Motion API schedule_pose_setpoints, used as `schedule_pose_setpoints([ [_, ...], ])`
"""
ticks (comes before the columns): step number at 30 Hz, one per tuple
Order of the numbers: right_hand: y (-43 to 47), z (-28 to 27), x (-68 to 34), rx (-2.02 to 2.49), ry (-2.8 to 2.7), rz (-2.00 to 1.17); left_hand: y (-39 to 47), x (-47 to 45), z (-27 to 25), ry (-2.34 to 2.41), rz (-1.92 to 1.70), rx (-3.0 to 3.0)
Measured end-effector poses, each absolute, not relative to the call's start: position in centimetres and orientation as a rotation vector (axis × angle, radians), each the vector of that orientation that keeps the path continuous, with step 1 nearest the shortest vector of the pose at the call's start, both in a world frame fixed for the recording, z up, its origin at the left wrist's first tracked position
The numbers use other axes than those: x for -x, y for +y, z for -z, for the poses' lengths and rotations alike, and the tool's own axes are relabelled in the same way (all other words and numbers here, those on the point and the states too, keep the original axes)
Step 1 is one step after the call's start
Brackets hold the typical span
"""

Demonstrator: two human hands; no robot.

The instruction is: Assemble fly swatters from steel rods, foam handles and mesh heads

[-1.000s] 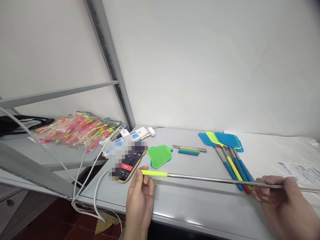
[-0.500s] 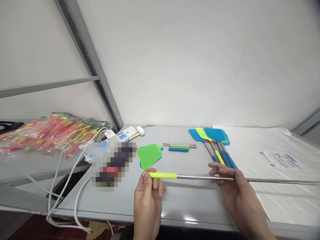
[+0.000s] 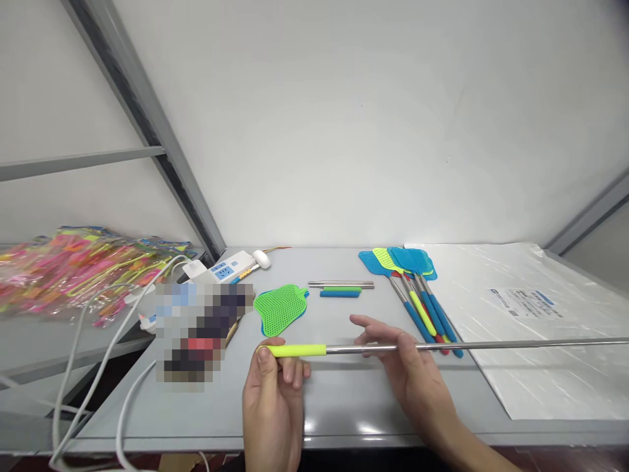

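Currently one long telescopic rod (image 3: 442, 346) with a yellow-green grip (image 3: 297, 351) is held level above the front part of the desk (image 3: 344, 400), running from near the middle toward the right edge and past it. The grip end is pinched by the left hand (image 3: 272, 400), whose thumb and fingers are closed around it. The bare metal shaft is touched by the right hand (image 3: 407, 373); its thumb and forefinger are pressed on the shaft while the other fingers are spread loosely (whether the shaft is gripped firmly cannot be told).

Behind the rod, toward the back edge of the desk, one bundle of fly swatters (image 3: 413, 288) is laid, in which about five handles can be counted: blue ones, one yellow-green and one red. Their heads, blue and yellow-green, are overlapped. To the left of them one short metal tube (image 3: 341, 284), one green sleeve (image 3: 343, 289) and one blue sleeve (image 3: 339, 294) are laid just beside each other. One green swatter head (image 3: 281, 309) is laid on top of a blue one near the desk's middle.

At the back left corner one white power strip (image 3: 228, 269) is seen, with white cables (image 3: 98, 373) hung over the left edge. A blurred patch is seen just beside the green head. One large plastic-wrapped sheet (image 3: 521, 328) is spread across the right side of the desk. One heap of colourful packets (image 3: 73, 269) is piled on the lower shelf beyond the left edge.
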State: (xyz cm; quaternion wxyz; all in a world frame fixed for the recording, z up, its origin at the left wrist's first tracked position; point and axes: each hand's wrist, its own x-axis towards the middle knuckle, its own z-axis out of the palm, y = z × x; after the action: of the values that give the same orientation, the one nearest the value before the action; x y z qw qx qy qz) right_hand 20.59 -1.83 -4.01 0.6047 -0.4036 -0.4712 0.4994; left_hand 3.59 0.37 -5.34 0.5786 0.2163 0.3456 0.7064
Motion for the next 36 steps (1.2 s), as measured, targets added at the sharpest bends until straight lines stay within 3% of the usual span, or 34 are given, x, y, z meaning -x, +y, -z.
schedule_pose_setpoints([
  [4, -1.6, 2.9, -22.0, 0.935, -1.158, -1.037, 0.8, -1.8, 5.0, 0.870, -1.746, -0.494],
  [14, -1.1, 1.0, -29.4, 0.865, -0.401, -0.882, 2.7, 2.5, 4.3, 0.913, -1.913, -0.432],
  [30, -1.2, 3.3, -22.1, 0.902, -0.670, -1.195, 0.8, -5.5, 4.9, 0.836, -1.632, -0.523],
  [36, -1.9, 2.7, -21.0, 0.836, -0.735, -1.194, 0.3, -6.3, 4.2, 0.835, -1.691, -0.488],
])
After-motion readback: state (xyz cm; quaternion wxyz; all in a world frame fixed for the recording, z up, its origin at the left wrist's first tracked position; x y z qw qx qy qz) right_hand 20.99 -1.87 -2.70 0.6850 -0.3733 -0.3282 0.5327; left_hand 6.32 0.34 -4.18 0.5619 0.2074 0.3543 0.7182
